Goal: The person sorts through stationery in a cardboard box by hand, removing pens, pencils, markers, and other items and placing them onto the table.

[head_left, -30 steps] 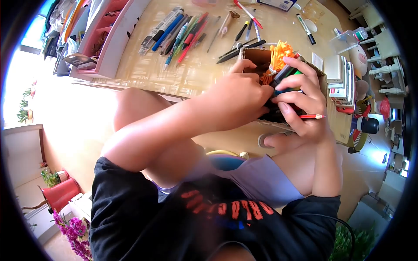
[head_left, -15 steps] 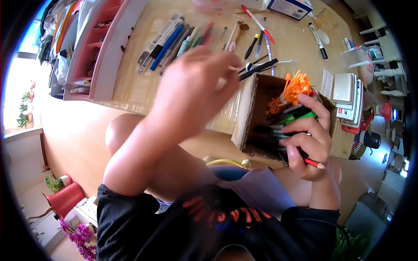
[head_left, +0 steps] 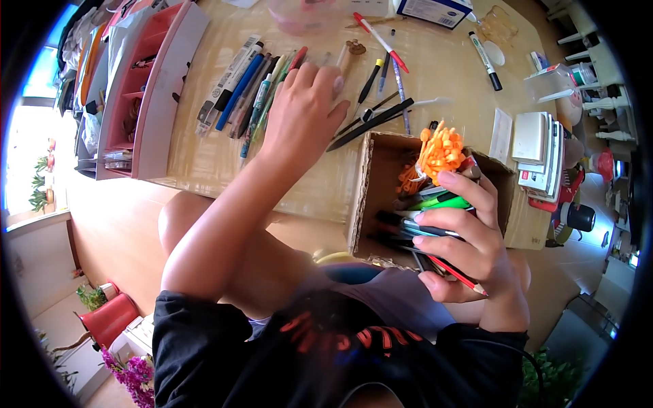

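My left hand [head_left: 304, 112] is palm down over a row of pens [head_left: 262, 85] on the table, its fingers slightly bent and its thumb held apart. The fingertips touch or hover close above the pens. On the right, a cardboard box [head_left: 358, 197] stands at the table's edge. My right hand [head_left: 479, 238] reaches over its side, with fingers curled around several pens [head_left: 425, 221] inside. A red pencil [head_left: 459, 275] sticks out between the fingers and thumb. A bundle of orange sticks [head_left: 441, 153] rises from the box near the fingertips.
A pink and white organizer [head_left: 160, 88] borders the table on the left. Black strips [head_left: 374, 122] and a red and white pen [head_left: 381, 41] lie behind the box. Farther back are a black marker [head_left: 486, 61] and a blue and white carton [head_left: 435, 12]. Stacked books [head_left: 537, 153] stand on the right.
My left hand has moved away from beside the box, up onto the row of pens, and its fingers have opened out. My right hand stays at the box. The whole view has shifted slightly.
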`<action>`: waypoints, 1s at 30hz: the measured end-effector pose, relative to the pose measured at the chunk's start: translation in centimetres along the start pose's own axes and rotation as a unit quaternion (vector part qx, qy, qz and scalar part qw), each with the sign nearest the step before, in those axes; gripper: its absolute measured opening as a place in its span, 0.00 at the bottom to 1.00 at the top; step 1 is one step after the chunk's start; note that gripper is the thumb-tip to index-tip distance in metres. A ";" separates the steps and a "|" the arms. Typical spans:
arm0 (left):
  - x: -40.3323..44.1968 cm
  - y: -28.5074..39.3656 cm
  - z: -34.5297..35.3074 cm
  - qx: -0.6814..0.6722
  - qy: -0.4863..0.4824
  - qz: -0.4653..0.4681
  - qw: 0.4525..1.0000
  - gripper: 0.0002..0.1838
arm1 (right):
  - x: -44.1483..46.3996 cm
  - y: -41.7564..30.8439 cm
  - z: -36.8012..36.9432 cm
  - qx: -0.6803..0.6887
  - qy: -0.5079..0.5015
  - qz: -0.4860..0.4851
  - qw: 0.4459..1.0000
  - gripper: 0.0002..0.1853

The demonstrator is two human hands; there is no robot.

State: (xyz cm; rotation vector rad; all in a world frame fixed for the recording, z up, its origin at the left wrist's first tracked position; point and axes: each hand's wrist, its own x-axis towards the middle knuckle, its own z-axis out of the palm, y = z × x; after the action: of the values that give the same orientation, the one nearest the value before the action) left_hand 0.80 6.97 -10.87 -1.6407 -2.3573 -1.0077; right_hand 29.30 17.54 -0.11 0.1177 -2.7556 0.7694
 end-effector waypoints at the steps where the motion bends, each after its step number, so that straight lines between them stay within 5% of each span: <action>1: 0.0 0.0 0.2 -0.003 -0.003 -0.003 1.000 0.18 | 0.0 0.1 -0.1 0.003 -0.004 -0.005 1.000 0.16; 4: 0.6 -0.8 1.1 0.013 0.017 -0.002 1.000 0.22 | 0.0 0.6 -0.3 0.014 -0.006 -0.023 1.000 0.18; 8: 1.2 -1.2 0.8 0.050 -0.020 -0.015 0.998 0.13 | -0.2 1.0 -0.1 0.000 -0.015 -0.037 0.999 0.22; 14: 1.0 -0.7 -1.3 0.056 -0.049 -0.059 0.995 0.11 | 0.2 0.6 -0.1 -0.023 0.001 -0.044 0.999 0.15; 16: 1.2 -0.2 -2.2 0.021 0.061 0.012 0.998 0.10 | 0.2 0.5 0.1 -0.021 0.009 -0.046 0.999 0.14; 19: 0.9 2.5 -5.0 -0.117 0.095 -0.066 0.986 0.09 | -0.2 0.5 0.3 -0.021 0.004 -0.037 0.999 0.20; 22: -0.5 4.5 -7.2 -0.335 0.192 -0.077 0.919 0.10 | -0.2 0.2 0.3 -0.011 0.000 -0.020 1.000 0.21; 25: -2.2 7.0 -8.6 -0.454 0.173 0.026 0.873 0.12 | -0.1 0.2 0.8 0.006 0.047 -0.030 0.998 0.09; 30: -2.9 8.2 -8.9 -0.407 -0.056 0.151 0.899 0.14 | 0.0 0.2 0.8 0.006 0.050 -0.030 0.998 0.08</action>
State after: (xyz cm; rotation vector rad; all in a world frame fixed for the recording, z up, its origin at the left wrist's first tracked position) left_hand 6.65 1.28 -1.44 -2.2574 -1.7019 -2.0291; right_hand 29.10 17.30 -0.82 0.1599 -2.6409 0.7550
